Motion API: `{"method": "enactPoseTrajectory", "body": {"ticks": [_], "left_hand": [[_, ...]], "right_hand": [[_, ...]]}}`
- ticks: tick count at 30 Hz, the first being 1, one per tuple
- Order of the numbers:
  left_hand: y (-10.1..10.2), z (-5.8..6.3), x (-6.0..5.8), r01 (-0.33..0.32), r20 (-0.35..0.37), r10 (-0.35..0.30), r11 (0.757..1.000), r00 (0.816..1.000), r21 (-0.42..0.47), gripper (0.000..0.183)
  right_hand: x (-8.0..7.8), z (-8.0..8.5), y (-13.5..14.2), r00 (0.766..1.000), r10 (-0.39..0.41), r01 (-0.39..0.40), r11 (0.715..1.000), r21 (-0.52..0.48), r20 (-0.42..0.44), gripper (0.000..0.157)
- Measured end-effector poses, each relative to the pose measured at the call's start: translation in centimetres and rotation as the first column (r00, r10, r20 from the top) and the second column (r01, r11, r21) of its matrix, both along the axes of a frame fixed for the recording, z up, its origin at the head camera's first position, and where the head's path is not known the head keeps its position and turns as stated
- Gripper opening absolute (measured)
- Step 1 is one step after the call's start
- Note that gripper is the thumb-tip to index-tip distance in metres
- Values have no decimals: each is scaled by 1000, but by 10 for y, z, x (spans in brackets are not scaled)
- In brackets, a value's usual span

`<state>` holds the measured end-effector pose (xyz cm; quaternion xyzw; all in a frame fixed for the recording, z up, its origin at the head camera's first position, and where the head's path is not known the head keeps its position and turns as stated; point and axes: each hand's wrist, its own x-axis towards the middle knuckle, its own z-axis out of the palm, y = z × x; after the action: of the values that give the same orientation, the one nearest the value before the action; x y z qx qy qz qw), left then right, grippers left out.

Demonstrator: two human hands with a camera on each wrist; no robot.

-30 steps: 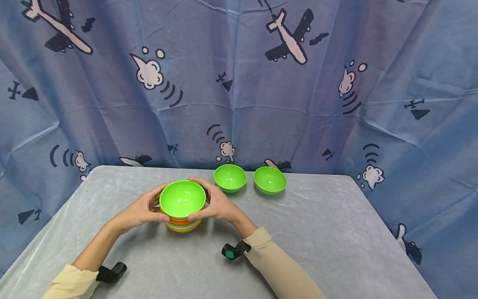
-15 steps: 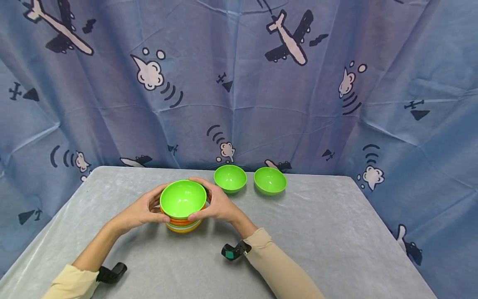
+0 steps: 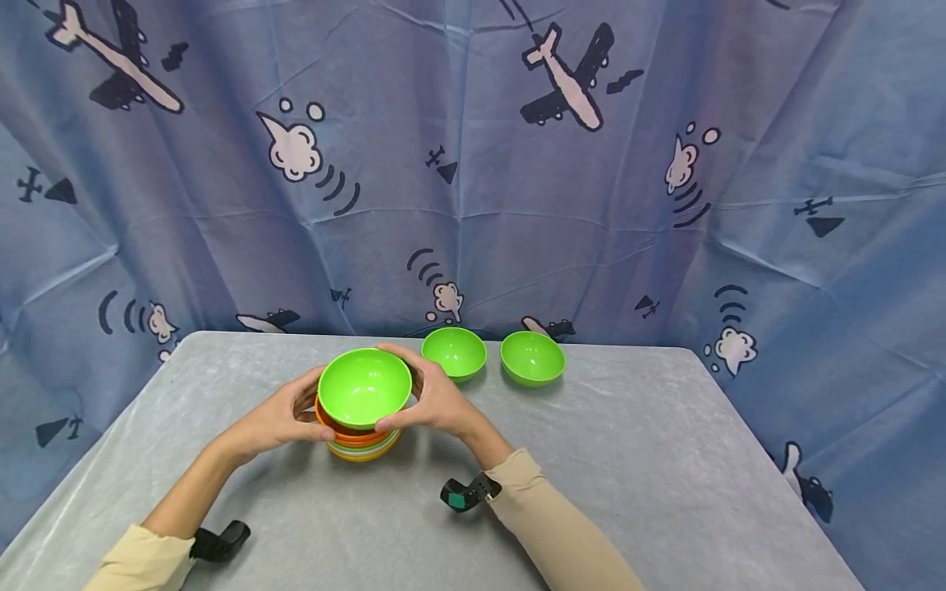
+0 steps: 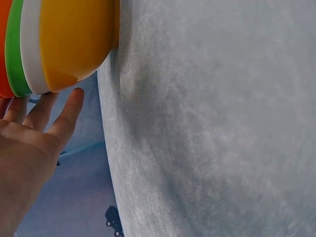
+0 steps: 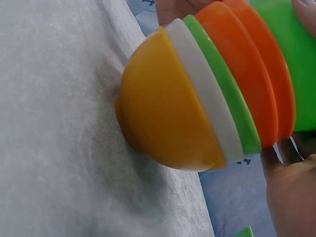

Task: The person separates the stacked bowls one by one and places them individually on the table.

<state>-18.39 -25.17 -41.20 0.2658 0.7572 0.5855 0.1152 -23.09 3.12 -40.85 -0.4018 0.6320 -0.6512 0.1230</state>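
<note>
In the head view a bright green bowl is tilted and raised a little above a stack of nested bowls. My right hand grips it by the right side, thumb at the front and fingers behind. On the left side of the stack, my left hand holds the orange rims, its thumb in front. From the right wrist view, the stack runs from a yellow bowl at the bottom through white, green and two orange bowls. Left-hand fingers lie along the stack's side in the left wrist view.
Two more green bowls, one at the back middle and one to its right, stand upright near the table's far edge. A grey cloth covers the table. Behind it hangs a blue curtain printed with airplanes.
The right hand has lifted the top green bowl slightly up and to the right, so more of the orange bowl beneath shows. The left hand has stayed at the stack.
</note>
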Motion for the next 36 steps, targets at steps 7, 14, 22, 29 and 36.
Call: {"method": "enactPoseTrajectory", "body": {"ticks": [7,14,22,29,36], "left_hand": [[0,-1,-1,4,3,-4,1000,1000,10,86],[0,-3,-1,8,4,-8,1000,1000,22,84],[1,-1,0,-3,18,3,1000,1000,21,84],[2,-2,-1,3,21,-4,999,1000,34,86],[2,-3,1,27,14,-28,998,1000,54,93]], "right_hand": [[-2,5,5,1000,-10,9,999,-50,-10,97],[-4,9,12,999,-33,33,995,-97,1,100],[-9,12,23,998,-52,57,988,-143,38,106],[-13,14,30,997,-71,76,982,-174,33,121],[-15,15,43,995,-92,97,980,-175,34,116]]}}
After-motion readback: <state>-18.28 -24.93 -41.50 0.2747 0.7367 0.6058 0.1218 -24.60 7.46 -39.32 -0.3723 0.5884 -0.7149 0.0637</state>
